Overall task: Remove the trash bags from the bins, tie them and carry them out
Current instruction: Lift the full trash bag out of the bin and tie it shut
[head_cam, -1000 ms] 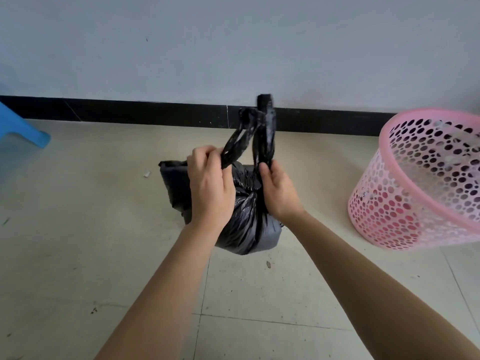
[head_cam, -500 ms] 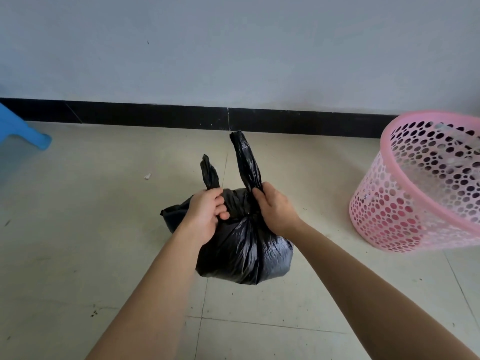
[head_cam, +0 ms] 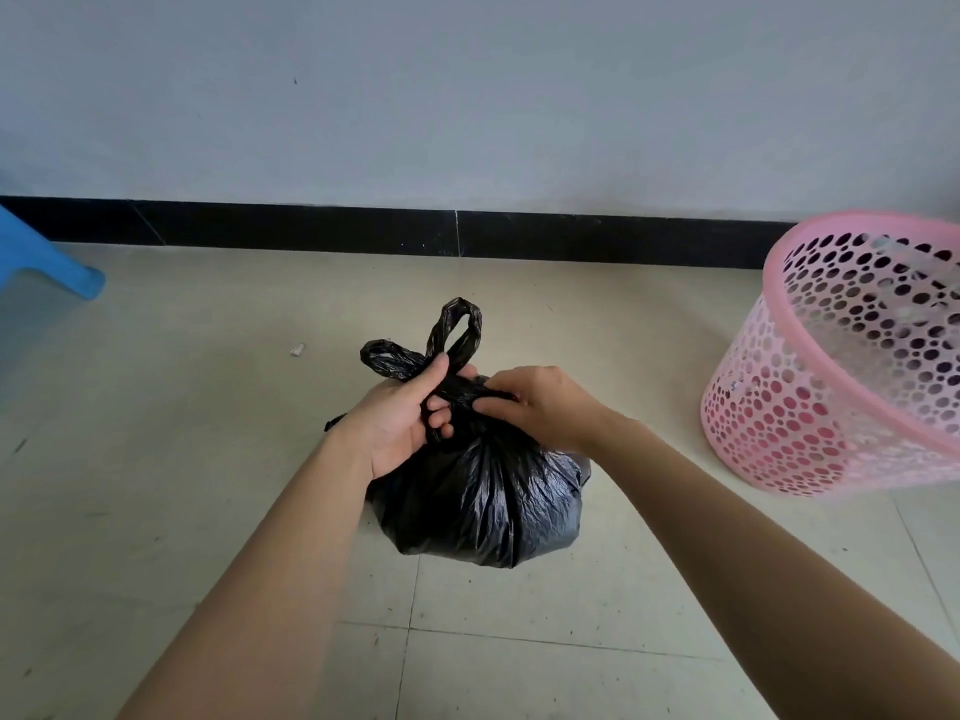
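While both hands pinch bag handles (head_cam: pixel 452 335), left hand (head_cam: pixel 400 423), right hand (head_cam: pixel 540 402), curled.

One black crinkled plastic trash bag (head_cam: pixel 483 501), with two twisted handle loops (head_cam: pixel 460 306) rising from its top. Two bare hands are at the bag's neck: one left hand (head_cam: pixel 395 423) and one right hand (head_cam: pixel 540 407). Right of the bag, one pink perforated round plastic bin (head_cam: pixel 831 407). Left of the bag, one small white scrap (head_cam: pixel 297 349) and, farther off, one blue plastic stool leg (head_cam: pixel 47 267).
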The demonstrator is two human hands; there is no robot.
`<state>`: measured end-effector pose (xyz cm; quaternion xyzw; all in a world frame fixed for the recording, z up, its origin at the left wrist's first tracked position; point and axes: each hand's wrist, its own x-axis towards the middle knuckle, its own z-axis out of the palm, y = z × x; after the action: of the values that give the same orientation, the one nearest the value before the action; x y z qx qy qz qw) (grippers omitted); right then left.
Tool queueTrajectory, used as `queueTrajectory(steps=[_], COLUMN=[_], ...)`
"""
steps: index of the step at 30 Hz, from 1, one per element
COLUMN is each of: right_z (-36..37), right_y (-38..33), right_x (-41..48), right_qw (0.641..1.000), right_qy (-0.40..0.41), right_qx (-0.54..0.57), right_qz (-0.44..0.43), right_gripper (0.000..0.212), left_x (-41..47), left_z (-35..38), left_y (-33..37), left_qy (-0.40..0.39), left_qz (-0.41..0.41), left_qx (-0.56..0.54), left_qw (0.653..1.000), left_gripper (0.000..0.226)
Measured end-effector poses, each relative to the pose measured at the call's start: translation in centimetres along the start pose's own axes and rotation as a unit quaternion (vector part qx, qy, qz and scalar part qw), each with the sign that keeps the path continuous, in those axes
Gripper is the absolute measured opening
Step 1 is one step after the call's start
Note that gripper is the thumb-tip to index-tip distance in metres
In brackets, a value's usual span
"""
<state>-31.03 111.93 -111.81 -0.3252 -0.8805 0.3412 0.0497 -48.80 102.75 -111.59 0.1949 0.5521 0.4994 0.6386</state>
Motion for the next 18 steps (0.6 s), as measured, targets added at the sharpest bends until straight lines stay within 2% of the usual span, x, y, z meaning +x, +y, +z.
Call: queueTrajectory(steps=[1, 3, 5, 6, 7, 10, 12, 15, 18], right_z=[-0.3, -1.0, -1.7, -2.0, -2.4, -3.1, -3.4, -4.0, -4.2], right_y=[0.1, 0.3, 0.4, 0.3, 0.0, -1.9, -3.0, -3.0, -2.2], right_x=[-0.2, -0.5, -0.4, -0.3, -0.2, 0.6, 1.2, 1.4, 0.9], right_qw=[0.996, 0.966, 0.934, 0.921, 0.913, 0.906, 0.889, 0.846, 0.816], right_qy=[-0.012, -0.027, 0.005, 0.028, 0.045, 0.081, 0.152, 0.257, 0.295], right_qx=[0.083, 0.231, 0.326, 0.358, 0.379, 0.404, 0.425, 0.458, 0.488], right_qz=[0.044, 0.115, 0.148, 0.150, 0.146, 0.099, 0.075, 0.088, 0.098], right_gripper=[0.033, 0.056, 0.078, 0.081, 0.077, 0.047, 0.030, 0.020, 0.020], left_x=[-0.1, -0.3, -0.5, -0.5, -0.6, -0.7, -0.7, -0.7, -1.0], left_z=[0.0, -0.1, -0.1, -0.1, 0.1, 1.0, 1.5, 1.4, 0.9], left_y=[0.0, 0.2, 0.4, 0.6, 0.7, 1.0, 1.0, 1.0, 1.1], left_qy=[-0.005, -0.022, -0.045, -0.056, -0.068, -0.095, -0.111, -0.120, -0.115], left_qz=[-0.004, -0.010, -0.016, -0.016, -0.015, -0.010, -0.003, 0.024, 0.062], left_qx=[-0.010, -0.009, 0.014, 0.031, 0.047, 0.098, 0.102, 0.019, -0.050], left_qw=[1.000, 1.000, 0.999, 0.998, 0.996, 0.991, 0.989, 0.992, 0.990], left_gripper=[0.036, 0.037, 0.038, 0.039, 0.040, 0.046, 0.049, 0.055, 0.049])
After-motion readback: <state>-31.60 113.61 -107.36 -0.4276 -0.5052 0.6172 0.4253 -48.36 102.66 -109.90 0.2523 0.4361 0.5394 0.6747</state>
